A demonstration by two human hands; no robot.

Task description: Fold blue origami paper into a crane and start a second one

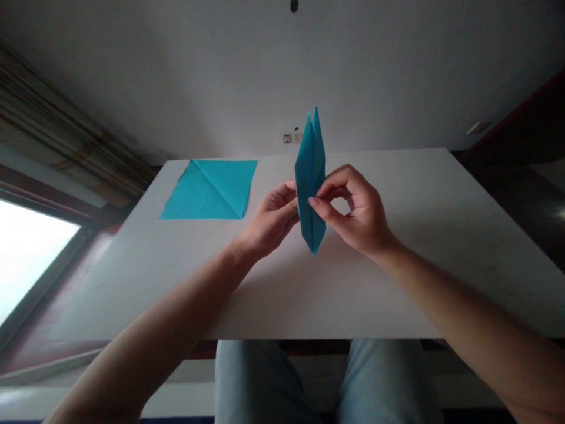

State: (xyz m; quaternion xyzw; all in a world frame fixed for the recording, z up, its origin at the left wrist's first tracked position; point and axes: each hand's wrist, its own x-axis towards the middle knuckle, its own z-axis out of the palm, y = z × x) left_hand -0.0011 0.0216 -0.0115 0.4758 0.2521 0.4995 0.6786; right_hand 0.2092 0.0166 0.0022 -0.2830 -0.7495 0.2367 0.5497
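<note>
A folded blue paper (311,171) is held upright above the table, long and narrow, with two points at its top and a blunt point at its bottom. My left hand (277,217) grips its left edge, the fingertips partly hidden behind the paper. On the other side, my right hand (355,206) pinches the paper's right edge between thumb and forefinger. A crease or slit runs down the middle of the side facing me.
A flat blue paper sheet (212,188) with a diagonal crease lies at the far left of the white table (375,300). Behind stands a wall with a socket (287,138). A curtain (66,112) and a bright window (30,253) are on the left.
</note>
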